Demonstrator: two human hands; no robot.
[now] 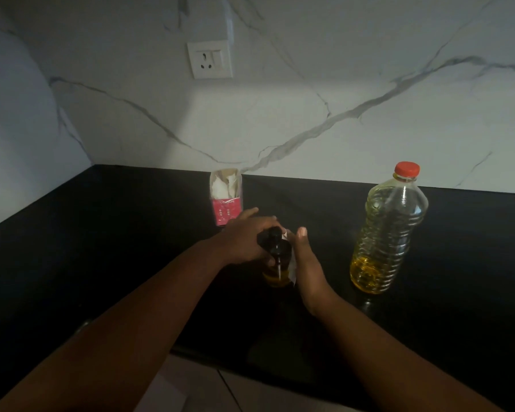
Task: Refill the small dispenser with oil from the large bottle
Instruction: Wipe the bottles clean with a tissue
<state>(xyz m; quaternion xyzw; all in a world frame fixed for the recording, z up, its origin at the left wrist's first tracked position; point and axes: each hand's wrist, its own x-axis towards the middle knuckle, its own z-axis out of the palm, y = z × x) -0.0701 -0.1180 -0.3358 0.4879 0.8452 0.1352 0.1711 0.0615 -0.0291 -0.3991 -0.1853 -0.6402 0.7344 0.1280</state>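
From my seat at the head camera, I see the small dark glass dispenser with a black spray top (277,257) standing on the black stone countertop (101,233), near the middle of the view, caught between both hands. My left hand (244,239) wraps the upper part from the left, fingers curled over the black top, so most of the head is covered and I cannot read its shape well. My right hand (305,263) presses its palm side against the dispenser's right flank, thumb up; its other fingers are behind the body and I cannot tell how far they curl. A pale label shows as a sliver between them. A little yellow oil glows at the dispenser's base.

The large clear plastic oil bottle with a red screw cap (388,230) stands upright to the right, apart from both hands, cap on, oil pooled low.

Behind the hands, an opened pink-and-white carton (226,197) stands by the white veined marble wall (339,84); its print is too blurred to read. A white wall socket (210,59) sits above.
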